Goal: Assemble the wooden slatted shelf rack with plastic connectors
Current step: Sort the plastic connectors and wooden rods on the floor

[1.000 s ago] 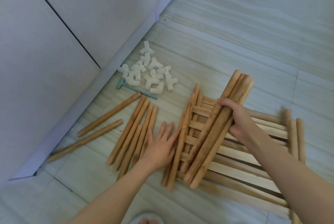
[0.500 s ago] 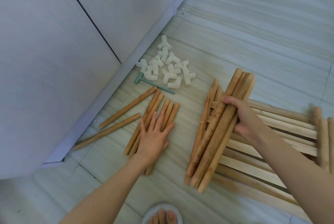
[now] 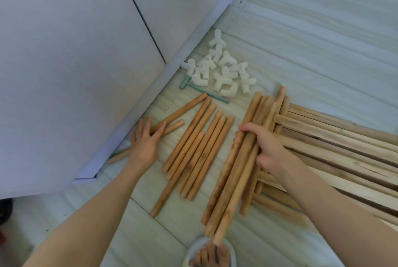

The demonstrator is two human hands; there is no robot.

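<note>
My right hand (image 3: 265, 146) grips a bundle of long wooden dowels (image 3: 234, 167) slanting over the floor. My left hand (image 3: 145, 143) lies flat with spread fingers on two short dowels (image 3: 178, 113) near the wall base. Between the hands lies a row of several loose dowels (image 3: 198, 150). At the right lie the slatted wooden panels (image 3: 336, 148), partly under my right arm. A pile of white plastic connectors (image 3: 221, 72) sits at the back by the wall.
A small green plastic mallet (image 3: 203, 92) lies just in front of the connectors. A white wall panel and skirting (image 3: 150, 103) run diagonally at the left. My foot in a pale slipper (image 3: 212, 255) shows at the bottom edge. Pale wood-grain tile floor (image 3: 312, 40) stretches to the back right.
My left hand moved left from the row of loose dowels to the two short dowels by the wall. My right hand keeps its grip on the bundle, now nearer the loose row.
</note>
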